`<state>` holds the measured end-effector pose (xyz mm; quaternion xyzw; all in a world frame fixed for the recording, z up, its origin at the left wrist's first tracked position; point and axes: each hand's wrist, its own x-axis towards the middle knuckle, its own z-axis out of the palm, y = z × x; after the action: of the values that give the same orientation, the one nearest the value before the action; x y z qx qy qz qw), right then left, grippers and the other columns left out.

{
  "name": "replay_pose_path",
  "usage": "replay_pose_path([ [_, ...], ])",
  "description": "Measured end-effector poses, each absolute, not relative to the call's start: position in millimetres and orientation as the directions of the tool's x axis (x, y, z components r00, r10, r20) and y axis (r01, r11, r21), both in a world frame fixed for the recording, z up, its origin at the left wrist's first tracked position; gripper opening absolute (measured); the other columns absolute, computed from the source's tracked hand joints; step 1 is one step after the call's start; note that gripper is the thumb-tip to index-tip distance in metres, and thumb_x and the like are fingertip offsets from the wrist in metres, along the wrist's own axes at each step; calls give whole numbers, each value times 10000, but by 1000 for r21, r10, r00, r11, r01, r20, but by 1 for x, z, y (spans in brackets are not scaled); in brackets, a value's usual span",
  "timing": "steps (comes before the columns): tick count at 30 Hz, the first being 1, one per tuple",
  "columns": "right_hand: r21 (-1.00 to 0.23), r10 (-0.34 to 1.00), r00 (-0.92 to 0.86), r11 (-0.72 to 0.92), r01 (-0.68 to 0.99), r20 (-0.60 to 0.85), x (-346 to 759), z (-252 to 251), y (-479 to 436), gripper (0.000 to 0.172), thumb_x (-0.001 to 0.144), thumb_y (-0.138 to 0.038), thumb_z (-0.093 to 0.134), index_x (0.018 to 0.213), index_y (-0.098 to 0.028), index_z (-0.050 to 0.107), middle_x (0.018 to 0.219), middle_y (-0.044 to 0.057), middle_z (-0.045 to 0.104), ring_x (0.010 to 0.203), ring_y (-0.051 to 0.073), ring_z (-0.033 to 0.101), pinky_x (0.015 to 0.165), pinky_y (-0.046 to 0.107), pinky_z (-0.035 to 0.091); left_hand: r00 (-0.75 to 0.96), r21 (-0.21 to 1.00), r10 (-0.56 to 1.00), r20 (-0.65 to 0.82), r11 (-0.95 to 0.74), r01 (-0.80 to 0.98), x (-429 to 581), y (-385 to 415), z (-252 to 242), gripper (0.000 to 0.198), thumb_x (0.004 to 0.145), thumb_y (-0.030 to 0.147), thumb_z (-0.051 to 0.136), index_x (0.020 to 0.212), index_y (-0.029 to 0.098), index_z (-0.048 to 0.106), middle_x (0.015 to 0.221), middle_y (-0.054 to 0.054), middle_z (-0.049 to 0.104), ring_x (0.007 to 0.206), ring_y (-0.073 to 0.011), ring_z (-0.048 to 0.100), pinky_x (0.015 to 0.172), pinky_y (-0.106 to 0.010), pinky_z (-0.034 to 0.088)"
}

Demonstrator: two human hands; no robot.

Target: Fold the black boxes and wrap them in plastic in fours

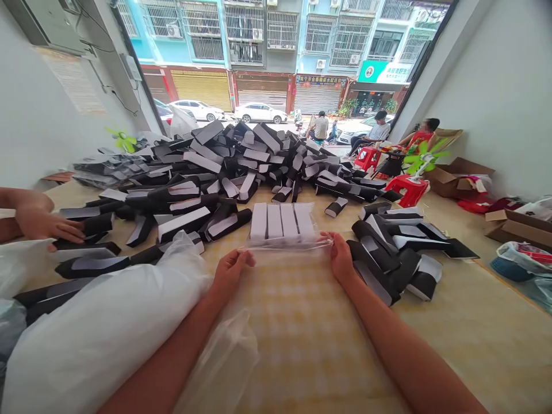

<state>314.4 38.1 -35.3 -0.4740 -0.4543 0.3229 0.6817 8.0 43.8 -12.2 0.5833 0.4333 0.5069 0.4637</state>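
Note:
Both my hands rest on a checked yellow floor mat (pixel 302 322), holding the mouth of a clear plastic bag (pixel 288 242) between them. My left hand (pixel 229 271) pinches the bag's near left corner, and my right hand (pixel 340 257) grips its right corner. Several white-topped boxes (pixel 281 221) lie side by side inside the bag. A loose, crumpled clear bag (pixel 222 362) lies under my left forearm. A heap of black-and-white boxes (pixel 379 253) sits just right of my right hand.
A large pile of black boxes (pixel 233 161) spreads ahead. A co-worker's hand (pixel 45 224) touches a box at left, beside a white sack (pixel 99 322). Cardboard cartons (pixel 459 178) stand at right. Seated people, red stools and a fan are near the open doorway.

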Motion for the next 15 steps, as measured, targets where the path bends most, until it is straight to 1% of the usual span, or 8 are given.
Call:
replay_pose_path([
  [2, -945, 892, 340, 326, -28, 298, 314, -34, 35, 528, 840, -708, 548, 976, -221, 700, 796, 46, 732, 716, 228, 668, 669, 350, 513, 87, 983, 980, 177, -180, 28, 9, 44, -12, 441, 825, 607, 629, 770, 174, 693, 710, -43, 721, 713, -184, 662, 800, -318, 503],
  [5, -949, 908, 293, 315, -5, 300, 311, -29, 31, 480, 757, -645, 709, 996, -229, 705, 820, 32, 739, 754, 219, 666, 713, 336, 510, 76, 984, 981, 177, -178, 7, 10, 44, -11, 462, 808, 635, 646, 799, 174, 679, 684, -37, 716, 681, -182, 659, 783, -325, 511],
  [6, -949, 907, 288, 316, 14, 306, 309, -27, 30, 449, 738, -621, 741, 954, -229, 710, 803, 27, 736, 750, 213, 659, 718, 331, 507, 75, 983, 980, 183, -183, -6, 10, 44, -10, 457, 803, 633, 654, 794, 176, 667, 681, -32, 712, 670, -176, 656, 775, -322, 516],
  [8, -946, 894, 312, 319, 61, 322, 308, -25, 30, 393, 736, -603, 750, 804, -218, 711, 732, 20, 714, 704, 196, 633, 701, 320, 497, 70, 982, 980, 187, -184, -43, 11, 43, -9, 445, 793, 625, 675, 806, 181, 644, 687, -20, 705, 633, -161, 651, 730, -311, 530],
  [10, -947, 874, 365, 311, 87, 320, 307, -23, 31, 429, 747, -626, 723, 659, -208, 681, 646, 15, 675, 629, 174, 587, 647, 309, 475, 69, 983, 983, 170, -165, -76, 12, 43, -9, 454, 778, 628, 689, 835, 182, 628, 692, -12, 702, 589, -154, 649, 664, -300, 540],
  [11, -950, 865, 395, 301, 84, 309, 308, -23, 32, 454, 745, -640, 715, 620, -206, 668, 613, 13, 657, 599, 164, 565, 618, 302, 462, 71, 985, 985, 156, -150, -87, 12, 43, -9, 467, 771, 637, 690, 851, 182, 624, 682, -10, 700, 569, -154, 649, 634, -296, 543],
  [15, -968, 843, 492, 252, -6, 216, 309, -24, 36, 506, 683, -696, 726, 607, -201, 659, 582, 16, 644, 531, 144, 526, 509, 277, 400, 92, 992, 991, 96, -87, -94, 12, 42, -10, 498, 767, 674, 660, 829, 183, 602, 613, -10, 691, 538, -166, 660, 591, -295, 559],
])
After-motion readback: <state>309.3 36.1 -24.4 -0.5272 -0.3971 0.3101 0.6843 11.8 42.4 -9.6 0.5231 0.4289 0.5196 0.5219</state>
